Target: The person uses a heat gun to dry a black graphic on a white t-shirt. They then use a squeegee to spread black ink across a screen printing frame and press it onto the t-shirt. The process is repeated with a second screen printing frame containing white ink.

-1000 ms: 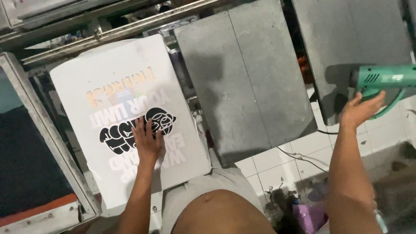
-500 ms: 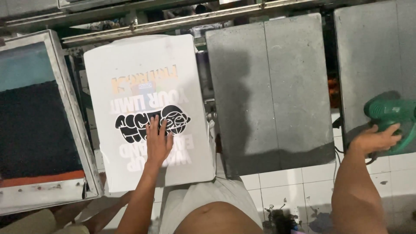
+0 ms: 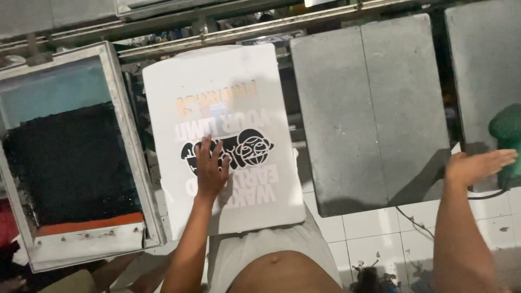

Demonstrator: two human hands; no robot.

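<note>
On the middle board, head view: the white shirt (image 3: 228, 135) lies flat with its print facing up, and the left hand (image 3: 210, 169) rests palm-down, fingers spread, right on the black part of the print, so its grip is released and it's just pressing. If that ink is wet, I'd guess it smears or comes off on the palm, and a sideways push could slide the shirt off square. The right hand (image 3: 477, 165) is flat and open too, holding nothing, just beside the green tool (image 3: 507, 144) at the frame edge. The tool's cord (image 3: 415, 221) trails over the tiled floor (image 3: 380, 233) near the legs, a snag risk.

Hard to tell: the tool is mostly cut off. The screen frame (image 3: 127, 157) on the left is dark inside. The grey boards (image 3: 374, 108) look bare.
</note>
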